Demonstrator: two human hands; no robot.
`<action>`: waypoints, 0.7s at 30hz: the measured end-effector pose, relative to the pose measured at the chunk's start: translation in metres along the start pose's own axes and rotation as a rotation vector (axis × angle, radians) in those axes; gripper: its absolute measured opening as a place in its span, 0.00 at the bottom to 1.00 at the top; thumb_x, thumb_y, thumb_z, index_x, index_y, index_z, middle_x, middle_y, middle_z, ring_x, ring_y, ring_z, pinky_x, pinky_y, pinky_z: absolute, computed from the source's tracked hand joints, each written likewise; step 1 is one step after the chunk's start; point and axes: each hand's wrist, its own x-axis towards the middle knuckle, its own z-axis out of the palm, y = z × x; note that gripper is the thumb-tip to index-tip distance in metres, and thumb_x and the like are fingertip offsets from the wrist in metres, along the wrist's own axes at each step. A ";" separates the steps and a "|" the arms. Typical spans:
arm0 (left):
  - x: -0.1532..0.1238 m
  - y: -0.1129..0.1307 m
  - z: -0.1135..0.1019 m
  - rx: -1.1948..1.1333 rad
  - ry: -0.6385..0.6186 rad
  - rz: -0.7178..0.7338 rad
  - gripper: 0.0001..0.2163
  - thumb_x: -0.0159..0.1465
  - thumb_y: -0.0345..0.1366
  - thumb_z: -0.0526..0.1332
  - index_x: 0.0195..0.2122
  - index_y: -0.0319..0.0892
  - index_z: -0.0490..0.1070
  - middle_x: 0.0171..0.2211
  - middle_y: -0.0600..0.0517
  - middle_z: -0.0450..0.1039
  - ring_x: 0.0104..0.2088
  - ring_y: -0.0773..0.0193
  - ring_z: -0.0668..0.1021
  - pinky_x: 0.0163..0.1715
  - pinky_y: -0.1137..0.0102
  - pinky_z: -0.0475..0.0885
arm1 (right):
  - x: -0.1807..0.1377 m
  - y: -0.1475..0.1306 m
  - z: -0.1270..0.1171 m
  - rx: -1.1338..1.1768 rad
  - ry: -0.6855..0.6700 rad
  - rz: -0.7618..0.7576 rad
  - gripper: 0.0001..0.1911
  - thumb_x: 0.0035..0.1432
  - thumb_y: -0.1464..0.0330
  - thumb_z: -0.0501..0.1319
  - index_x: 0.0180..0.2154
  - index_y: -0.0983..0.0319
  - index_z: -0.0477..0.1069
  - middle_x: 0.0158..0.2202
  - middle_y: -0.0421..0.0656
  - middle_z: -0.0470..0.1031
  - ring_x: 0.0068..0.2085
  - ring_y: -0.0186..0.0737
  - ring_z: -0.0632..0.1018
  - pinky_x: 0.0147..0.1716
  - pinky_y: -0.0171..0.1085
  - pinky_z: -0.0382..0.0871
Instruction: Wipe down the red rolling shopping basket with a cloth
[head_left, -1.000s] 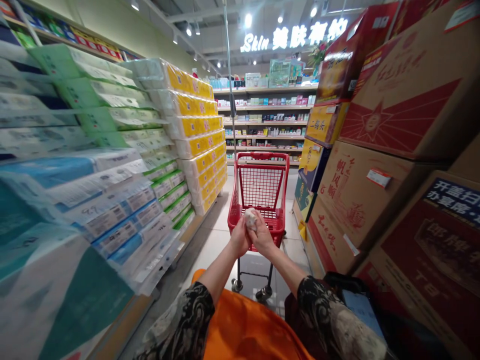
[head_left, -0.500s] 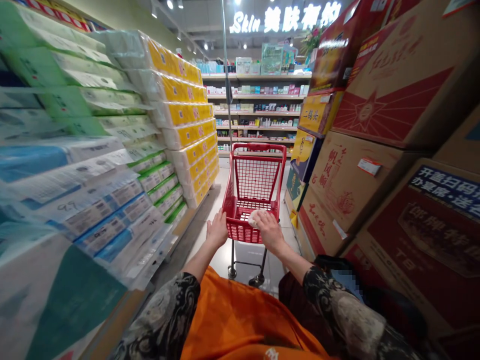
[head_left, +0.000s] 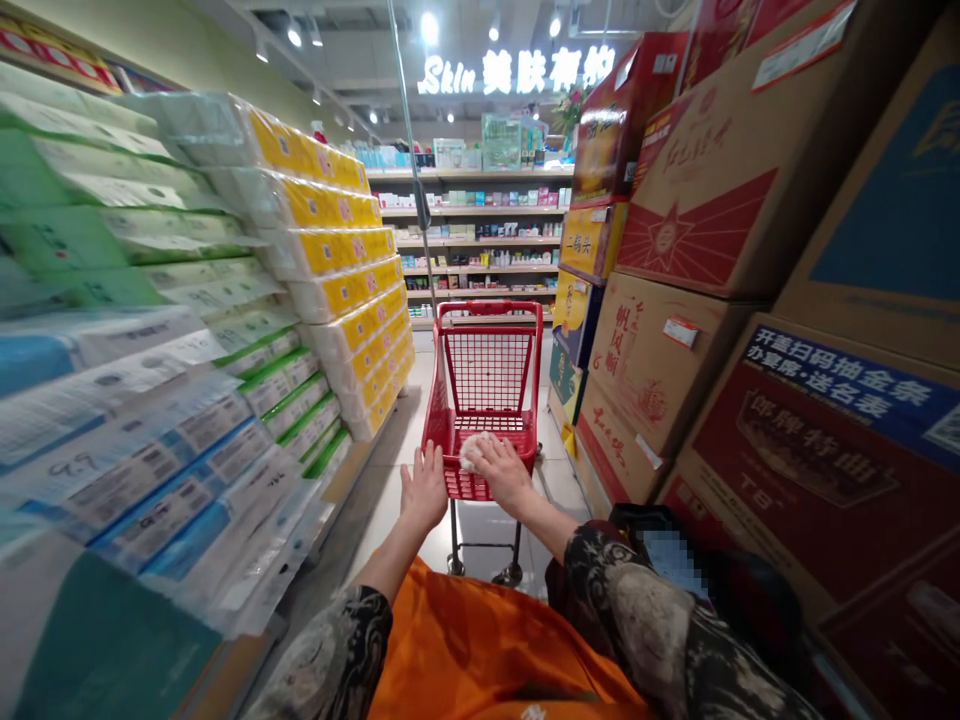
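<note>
A red plastic shopping cart stands in front of me in the aisle, with its mesh basket facing me. My right hand presses a crumpled white cloth against the near rim of the basket. Part of the cloth is hidden under the fingers. Just left of that rim is my left hand, its fingers spread and pointing forward, holding nothing. Whether its fingertips touch the basket's corner I cannot tell.
Green and blue tissue packs and yellow-and-white paper packs are stacked on the left. Cardboard cartons rise on the right, near a dark object with a blurred screen. Shelves of small goods stand beyond the cart.
My right hand has slid the cloth leftward along the basket's near rim. The left hand's fingers have lifted and spread. The whole view has turned slightly right and up.
</note>
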 end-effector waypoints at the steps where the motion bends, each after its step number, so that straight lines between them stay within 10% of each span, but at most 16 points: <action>1: 0.001 0.001 -0.002 0.008 -0.005 -0.003 0.28 0.59 0.24 0.42 0.63 0.35 0.48 0.65 0.42 0.42 0.64 0.49 0.48 0.58 0.46 0.50 | -0.012 0.015 -0.003 -0.025 0.024 0.033 0.19 0.61 0.74 0.51 0.53 0.56 0.65 0.59 0.46 0.62 0.61 0.47 0.59 0.58 0.51 0.53; 5: 0.005 0.004 -0.008 0.004 -0.051 0.005 0.29 0.59 0.25 0.44 0.63 0.31 0.46 0.65 0.41 0.40 0.65 0.50 0.47 0.59 0.50 0.52 | -0.037 0.048 -0.011 -0.094 0.073 0.173 0.20 0.61 0.75 0.50 0.53 0.59 0.66 0.59 0.47 0.63 0.61 0.47 0.59 0.57 0.50 0.56; 13: 0.006 0.009 -0.015 0.064 -0.113 0.061 0.30 0.59 0.28 0.47 0.64 0.36 0.45 0.66 0.44 0.38 0.65 0.53 0.46 0.58 0.50 0.53 | 0.017 -0.014 0.008 -0.023 -0.009 0.028 0.18 0.61 0.72 0.54 0.53 0.57 0.65 0.58 0.48 0.63 0.60 0.46 0.62 0.57 0.50 0.57; 21: 0.006 0.022 -0.016 0.090 -0.084 0.069 0.28 0.60 0.27 0.43 0.63 0.36 0.46 0.65 0.44 0.41 0.65 0.52 0.48 0.57 0.45 0.51 | -0.041 0.067 -0.011 -0.083 0.103 0.215 0.19 0.60 0.76 0.51 0.51 0.60 0.68 0.56 0.50 0.66 0.59 0.47 0.63 0.54 0.50 0.59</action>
